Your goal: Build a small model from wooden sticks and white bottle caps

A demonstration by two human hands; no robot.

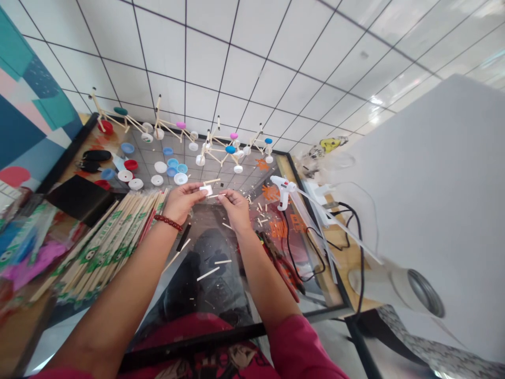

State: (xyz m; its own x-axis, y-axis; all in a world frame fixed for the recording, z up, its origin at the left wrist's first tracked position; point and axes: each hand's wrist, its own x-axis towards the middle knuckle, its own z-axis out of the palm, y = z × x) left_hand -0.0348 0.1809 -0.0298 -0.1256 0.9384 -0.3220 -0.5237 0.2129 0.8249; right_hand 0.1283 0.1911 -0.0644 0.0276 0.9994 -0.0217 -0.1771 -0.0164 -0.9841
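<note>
Over the glass tabletop (205, 237), my left hand (182, 202), with a red bead bracelet on its wrist, pinches a small white piece (205, 190), perhaps a bottle cap seen from the side. A short wooden stick (212, 181) shows just beyond those fingers. My right hand (235, 206) is closed on a short thin stick (215, 196), whose end points at the white piece. Whether the two touch is too small to tell. Cut stick pieces (208, 273) and crumbs lie beneath and around both hands.
Little stick-built bicycle models (221, 150) with cap wheels line the far edge. Loose bottle caps (172, 171) and wrapped chopsticks (106, 247) are at left. A white glue gun (283, 190), its black cable (288, 252) and red-handled pliers (286, 271) sit at right.
</note>
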